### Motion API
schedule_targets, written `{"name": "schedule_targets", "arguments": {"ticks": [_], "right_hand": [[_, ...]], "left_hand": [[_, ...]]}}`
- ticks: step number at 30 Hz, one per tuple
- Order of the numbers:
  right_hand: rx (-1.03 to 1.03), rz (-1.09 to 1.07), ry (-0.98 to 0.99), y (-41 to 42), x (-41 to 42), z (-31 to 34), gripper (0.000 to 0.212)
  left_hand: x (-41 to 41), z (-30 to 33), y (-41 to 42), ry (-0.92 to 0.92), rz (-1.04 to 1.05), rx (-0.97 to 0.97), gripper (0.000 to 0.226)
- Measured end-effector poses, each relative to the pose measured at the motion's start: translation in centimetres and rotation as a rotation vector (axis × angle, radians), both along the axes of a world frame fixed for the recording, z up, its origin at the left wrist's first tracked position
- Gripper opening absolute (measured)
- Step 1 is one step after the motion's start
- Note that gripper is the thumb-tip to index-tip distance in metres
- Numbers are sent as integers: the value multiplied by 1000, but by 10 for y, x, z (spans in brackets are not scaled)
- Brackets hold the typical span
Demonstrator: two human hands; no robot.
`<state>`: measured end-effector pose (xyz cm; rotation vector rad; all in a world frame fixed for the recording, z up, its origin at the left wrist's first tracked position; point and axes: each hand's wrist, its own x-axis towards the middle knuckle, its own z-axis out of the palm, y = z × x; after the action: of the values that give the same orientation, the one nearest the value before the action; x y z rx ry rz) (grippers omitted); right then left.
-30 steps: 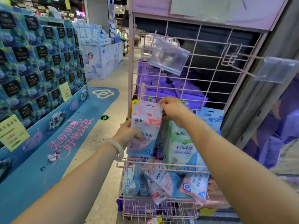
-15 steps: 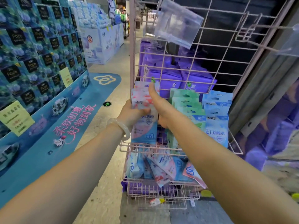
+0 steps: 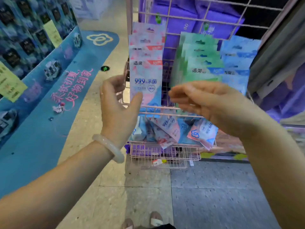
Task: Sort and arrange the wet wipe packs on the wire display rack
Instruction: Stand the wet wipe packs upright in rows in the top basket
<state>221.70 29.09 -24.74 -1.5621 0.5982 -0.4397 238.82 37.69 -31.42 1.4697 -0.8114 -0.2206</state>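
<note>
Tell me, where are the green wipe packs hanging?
The green packs hang mid-rack in the head view, between the pink packs and the blue packs, above the right hand.

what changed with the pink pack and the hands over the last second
Both hands let go: the left hand and right hand have drawn back, empty, from the pink-and-blue wet wipe pack, which now hangs at the front of the left row. The green packs and blue packs stayed hanging.

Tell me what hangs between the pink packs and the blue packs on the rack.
Head view: a column of green packs hangs between the pink packs and blue packs.
</note>
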Motion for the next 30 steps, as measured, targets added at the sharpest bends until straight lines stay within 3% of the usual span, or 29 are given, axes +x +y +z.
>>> {"name": "schedule_targets", "arguments": {"ticks": [3, 6, 9, 13, 17, 21, 26, 30], "right_hand": [[79, 95, 250, 13, -32, -59, 21], [-122, -66, 575, 3, -26, -128, 21], [-373, -241, 701, -25, 0, -165, 52], [-630, -137, 1073, -55, 35, -188, 79], [-742, -74, 1116, -58, 47, -197, 74], [-528, -149, 946, -63, 49, -195, 46], [-737, 16, 1174, -58, 48, -191, 88], [-771, 52, 1241, -62, 55, -189, 79]], "left_hand": [[-23, -35, 27, 90, 13, -24, 36], [-38, -73, 30, 137, -62, 173, 39], [-49, -99, 17, 302, -151, 443, 31], [-52, -120, -1, 487, -145, 560, 24], [-56, -129, -6, 597, -159, 616, 25], [-52, -124, -8, 686, -136, 547, 16], [-50, -120, -12, 715, -168, 606, 6], [-61, -122, -12, 754, -212, 628, 7]]}}
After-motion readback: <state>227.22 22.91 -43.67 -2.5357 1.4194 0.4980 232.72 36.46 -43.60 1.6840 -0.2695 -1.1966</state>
